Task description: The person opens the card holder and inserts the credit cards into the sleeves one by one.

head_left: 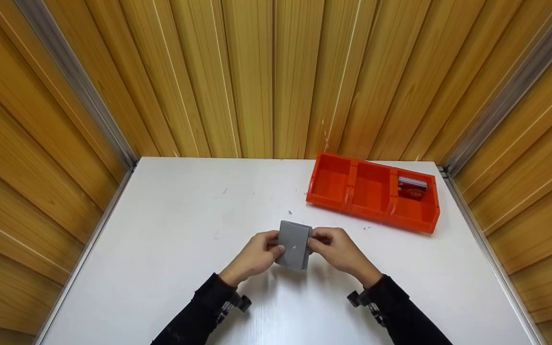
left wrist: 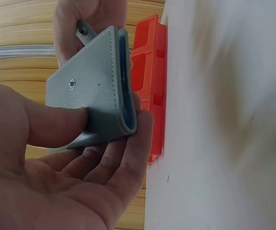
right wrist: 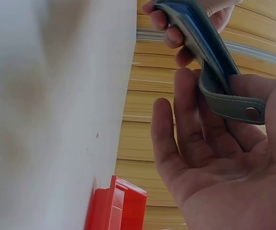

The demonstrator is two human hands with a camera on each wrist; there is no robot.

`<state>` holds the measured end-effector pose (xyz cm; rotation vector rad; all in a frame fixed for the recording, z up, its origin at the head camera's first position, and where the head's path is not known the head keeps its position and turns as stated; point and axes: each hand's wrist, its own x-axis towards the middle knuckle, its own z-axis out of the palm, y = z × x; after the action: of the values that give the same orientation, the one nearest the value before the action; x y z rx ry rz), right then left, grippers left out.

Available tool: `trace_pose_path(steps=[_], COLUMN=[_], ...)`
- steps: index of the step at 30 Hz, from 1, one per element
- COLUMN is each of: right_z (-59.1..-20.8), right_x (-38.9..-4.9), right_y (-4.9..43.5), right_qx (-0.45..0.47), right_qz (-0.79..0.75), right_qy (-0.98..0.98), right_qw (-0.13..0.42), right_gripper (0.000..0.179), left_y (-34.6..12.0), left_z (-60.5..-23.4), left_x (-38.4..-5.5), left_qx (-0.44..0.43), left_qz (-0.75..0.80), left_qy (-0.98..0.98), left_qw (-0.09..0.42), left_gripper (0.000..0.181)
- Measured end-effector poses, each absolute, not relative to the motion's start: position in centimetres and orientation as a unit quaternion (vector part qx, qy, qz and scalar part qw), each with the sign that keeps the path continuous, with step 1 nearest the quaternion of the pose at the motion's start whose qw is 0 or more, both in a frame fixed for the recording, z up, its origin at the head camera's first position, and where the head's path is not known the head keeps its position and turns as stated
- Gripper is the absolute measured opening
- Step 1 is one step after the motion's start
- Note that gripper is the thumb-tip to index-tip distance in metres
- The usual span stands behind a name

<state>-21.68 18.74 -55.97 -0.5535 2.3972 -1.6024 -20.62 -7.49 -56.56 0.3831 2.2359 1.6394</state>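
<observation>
A grey snap-closure wallet (head_left: 294, 242) is held up between both hands, just above the white table. My left hand (head_left: 257, 254) grips its left side, with the thumb (left wrist: 56, 125) flat on the front below a round snap stud (left wrist: 72, 84) and the fingers behind. At the opposite edge, my right hand (head_left: 340, 251) pinches the wallet beside its closing strap (right wrist: 231, 108). That strap stands unfastened, its snap button (right wrist: 252, 113) showing. Blue lining or contents appear between the wallet's two covers.
An orange-red tray (head_left: 350, 187) with three compartments sits at the back right of the white table (head_left: 185, 215). Its right compartment has a small stack of cards (head_left: 412, 187) leaning at the back. Wood-patterned walls (head_left: 249, 76) enclose the back and sides.
</observation>
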Motion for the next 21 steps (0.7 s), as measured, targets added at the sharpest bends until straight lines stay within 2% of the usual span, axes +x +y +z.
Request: trace_pose_path(steps=[7,11,15,21], right_z=[-56.08,-55.91,-55.59,-55.64], right_x=[-21.48,-21.32,-21.19,-21.09], right_y=[18.61,18.46,18.23,17.84], right_qx=[-0.187,-0.169,-0.159,-0.19], right_qz=[-0.54,-0.538,-0.515,-0.436], right_qy=[0.813,0.82,0.84,0.879], right_qw=[0.114,0.098,0.06,-0.028], right_gripper=[0.014,0.013,0.013,0.018], left_y=[-7.42,-7.43,-7.74,-8.2], left_z=[-57.08,-57.14,-57.17,-56.92], left_x=[-20.75,-20.8,-20.92,-20.82], left_qx=[0.135,0.133,0.127,0.123], left_qz=[0.575,0.563,0.55,0.553], left_qy=[0.784,0.796,0.811,0.813], left_qw=[0.191,0.177,0.152,0.132], left_gripper=[0.043,0.044,0.042,0.03])
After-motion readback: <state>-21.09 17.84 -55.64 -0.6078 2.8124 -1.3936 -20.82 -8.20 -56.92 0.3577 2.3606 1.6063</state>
